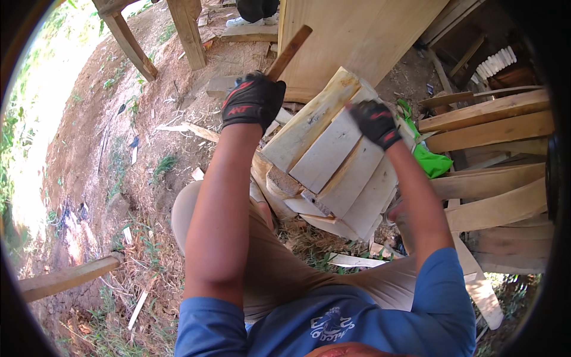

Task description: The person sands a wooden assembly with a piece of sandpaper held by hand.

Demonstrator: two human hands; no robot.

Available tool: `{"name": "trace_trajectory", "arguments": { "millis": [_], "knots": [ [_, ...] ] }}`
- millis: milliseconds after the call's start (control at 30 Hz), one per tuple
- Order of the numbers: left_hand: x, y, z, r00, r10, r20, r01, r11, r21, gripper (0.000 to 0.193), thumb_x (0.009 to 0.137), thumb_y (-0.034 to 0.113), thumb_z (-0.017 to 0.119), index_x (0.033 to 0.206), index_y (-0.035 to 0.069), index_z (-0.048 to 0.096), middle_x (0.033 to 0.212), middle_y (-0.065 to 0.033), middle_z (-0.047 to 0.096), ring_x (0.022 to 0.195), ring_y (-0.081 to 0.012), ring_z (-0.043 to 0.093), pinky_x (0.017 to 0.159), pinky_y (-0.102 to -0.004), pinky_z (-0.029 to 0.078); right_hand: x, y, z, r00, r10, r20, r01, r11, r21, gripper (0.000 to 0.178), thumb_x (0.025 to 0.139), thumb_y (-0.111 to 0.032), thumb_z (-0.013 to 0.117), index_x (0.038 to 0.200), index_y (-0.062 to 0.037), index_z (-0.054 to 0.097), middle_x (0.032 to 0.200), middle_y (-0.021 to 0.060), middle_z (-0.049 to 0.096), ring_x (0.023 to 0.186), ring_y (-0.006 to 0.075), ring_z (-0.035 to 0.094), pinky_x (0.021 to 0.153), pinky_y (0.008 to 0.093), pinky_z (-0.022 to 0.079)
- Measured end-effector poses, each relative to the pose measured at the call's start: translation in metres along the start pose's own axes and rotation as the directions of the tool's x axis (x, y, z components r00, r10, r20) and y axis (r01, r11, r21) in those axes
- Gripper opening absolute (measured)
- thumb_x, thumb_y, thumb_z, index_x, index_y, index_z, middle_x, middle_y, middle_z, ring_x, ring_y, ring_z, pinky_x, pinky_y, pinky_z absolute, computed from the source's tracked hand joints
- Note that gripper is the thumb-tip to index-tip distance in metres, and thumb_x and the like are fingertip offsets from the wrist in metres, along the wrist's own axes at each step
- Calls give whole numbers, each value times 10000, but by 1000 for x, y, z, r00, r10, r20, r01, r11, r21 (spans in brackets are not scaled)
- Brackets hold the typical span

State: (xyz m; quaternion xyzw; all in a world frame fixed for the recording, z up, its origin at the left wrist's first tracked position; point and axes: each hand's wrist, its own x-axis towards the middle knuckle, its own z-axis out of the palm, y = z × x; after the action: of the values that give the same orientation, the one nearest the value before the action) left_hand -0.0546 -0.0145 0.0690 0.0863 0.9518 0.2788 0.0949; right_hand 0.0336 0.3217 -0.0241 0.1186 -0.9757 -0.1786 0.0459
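Observation:
My left hand (252, 100), in a black and red glove, grips a brown wooden handle (289, 52) that sticks up and to the right; the tool's head is hidden. My right hand (375, 122), in a matching glove, rests on top of a stack of pale sawn planks (333, 160) that lean in a pile before my knees. The planks lie side by side, tilted toward a large upright plywood sheet (351, 35). My knees in tan trousers are bent just below the pile.
Longer boards (493, 125) are stacked at the right, with a green cloth (431, 160) beside them. Wooden posts (187, 30) stand on bare dirt at top left. Another person's shoes (250, 21) show at the top. A loose pole (65, 276) lies lower left among wood scraps and grass.

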Motion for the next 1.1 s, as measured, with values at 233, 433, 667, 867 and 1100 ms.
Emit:
{"name": "trace_trajectory", "arguments": {
  "millis": [233, 433, 667, 867, 1100],
  "knots": [
    [7, -24, 59, 998, -31, 49, 20, 975, 220, 478, 967, 486, 645, 1198, 95, 793, 1168, -217, 771, 1114, -384, 743, 981, -487, 581, -4, -73, 20, 944, 251, -214, -174, 930, 324, 349, 1073, -302, 483, 1059, -78, 751, 1048, 157, 770, 993, 356, 735, 876, 486, 582],
    [0, -49, 103, 997, -45, -55, 54, 984, 169, 484, 983, 529, 658, 1164, 98, 784, 1115, -227, 773, 1081, -403, 746, 935, -533, 584, -15, -97, -16, 964, 265, 13, -244, 866, 436, 429, 1090, -323, 455, 922, -74, 762, 944, 177, 766, 892, 373, 746, 805, 513, 591],
    [3, -34, 131, 986, 114, -120, -99, 987, 127, 502, 984, 562, 665, 1130, 89, 746, 1046, -226, 774, 991, -422, 752, 865, -540, 584, -52, -156, -22, 967, 215, -138, -126, 872, 472, 360, 1043, -275, 531, 801, -104, 735, 759, 142, 737, 675, 342, 720, 640, 489, 574],
    [9, -36, 140, 989, 47, -143, -41, 998, 45, 537, 983, 606, 646, 1099, 88, 733, 1034, -223, 770, 1001, -423, 742, 884, -539, 569, -22, -124, -3, 912, 279, -301, -142, 903, 406, 365, 1045, -228, 532, 735, -127, 697, 715, 131, 715, 636, 338, 693, 591, 484, 544],
    [9, -32, 137, 994, -3, -107, 3, 1000, 0, 598, 962, 654, 649, 1125, 86, 747, 1105, -222, 767, 1059, -413, 735, 919, -522, 561, 37, -46, 22, 896, 434, 99, -445, 864, 237, 446, 1063, -313, 451, 874, -96, 792, 914, 185, 786, 840, 389, 766, 767, 532, 595]
  ]
}}
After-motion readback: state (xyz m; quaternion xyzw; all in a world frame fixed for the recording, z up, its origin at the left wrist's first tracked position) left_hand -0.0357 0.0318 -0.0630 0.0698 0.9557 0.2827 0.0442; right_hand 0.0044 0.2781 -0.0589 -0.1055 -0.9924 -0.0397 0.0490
